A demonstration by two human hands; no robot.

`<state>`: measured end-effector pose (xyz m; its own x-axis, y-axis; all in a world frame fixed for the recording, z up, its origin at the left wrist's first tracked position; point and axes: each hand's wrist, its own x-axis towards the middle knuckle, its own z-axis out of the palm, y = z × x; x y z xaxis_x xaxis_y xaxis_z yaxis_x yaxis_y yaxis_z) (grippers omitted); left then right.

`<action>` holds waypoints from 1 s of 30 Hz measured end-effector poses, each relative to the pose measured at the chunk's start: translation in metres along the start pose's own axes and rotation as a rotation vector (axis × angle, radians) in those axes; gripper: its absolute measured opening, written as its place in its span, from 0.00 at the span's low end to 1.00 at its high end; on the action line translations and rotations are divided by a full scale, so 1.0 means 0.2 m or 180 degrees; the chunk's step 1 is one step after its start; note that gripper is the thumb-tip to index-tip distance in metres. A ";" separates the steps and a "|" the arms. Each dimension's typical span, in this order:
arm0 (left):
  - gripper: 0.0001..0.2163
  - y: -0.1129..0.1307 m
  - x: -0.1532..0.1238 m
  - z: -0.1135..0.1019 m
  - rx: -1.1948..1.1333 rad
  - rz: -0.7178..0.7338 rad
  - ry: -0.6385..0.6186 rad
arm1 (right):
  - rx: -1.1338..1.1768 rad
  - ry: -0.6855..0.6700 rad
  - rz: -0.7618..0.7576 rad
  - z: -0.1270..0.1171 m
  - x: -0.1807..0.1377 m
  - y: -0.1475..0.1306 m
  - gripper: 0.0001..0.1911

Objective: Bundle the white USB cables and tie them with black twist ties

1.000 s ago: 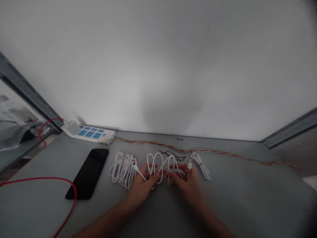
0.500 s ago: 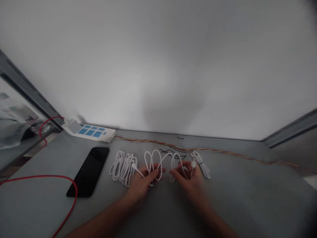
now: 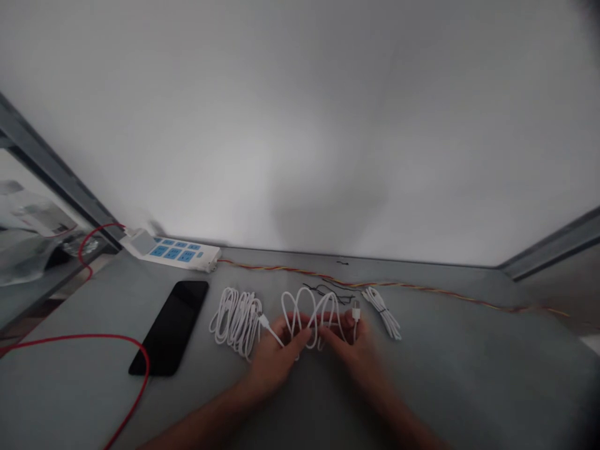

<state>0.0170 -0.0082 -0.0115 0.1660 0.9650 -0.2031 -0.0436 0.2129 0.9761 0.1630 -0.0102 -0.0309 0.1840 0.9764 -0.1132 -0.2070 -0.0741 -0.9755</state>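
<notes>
Both hands grip one white USB cable that is gathered into several loose loops above the table. My left hand pinches the left loops between thumb and fingers, and a white plug on a short length of cable sticks out toward the left. My right hand is closed on the right loops, with the USB plug standing up by its fingers. Left of my left hand lie several coiled white cables. Beyond my right hand is a small white cable bundle bound with a dark tie.
A black phone lies at the left, near a red cable. The white power strip with a charger stands against the wall. Twisted red-yellow wires run along the back, beside thin black ties.
My hands have come closer together, the right one moving left, so the cable's loops are bunched more tightly. The view has shifted slightly.
</notes>
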 end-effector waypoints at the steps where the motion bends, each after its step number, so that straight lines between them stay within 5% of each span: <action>1: 0.13 0.00 0.00 0.00 0.0054 0.0031 -0.0010 | -0.0050 0.0034 -0.0001 0.00 0.00 0.01 0.24; 30: 0.16 -0.05 0.03 -0.02 0.0057 -0.0385 -0.0268 | -0.0109 -0.0060 -0.0179 -0.08 0.04 0.00 0.23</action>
<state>0.0153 -0.0046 -0.0225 0.2509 0.9161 -0.3129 -0.0009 0.3234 0.9463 0.1791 -0.0047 -0.0346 0.1764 0.9828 -0.0547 -0.1638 -0.0255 -0.9862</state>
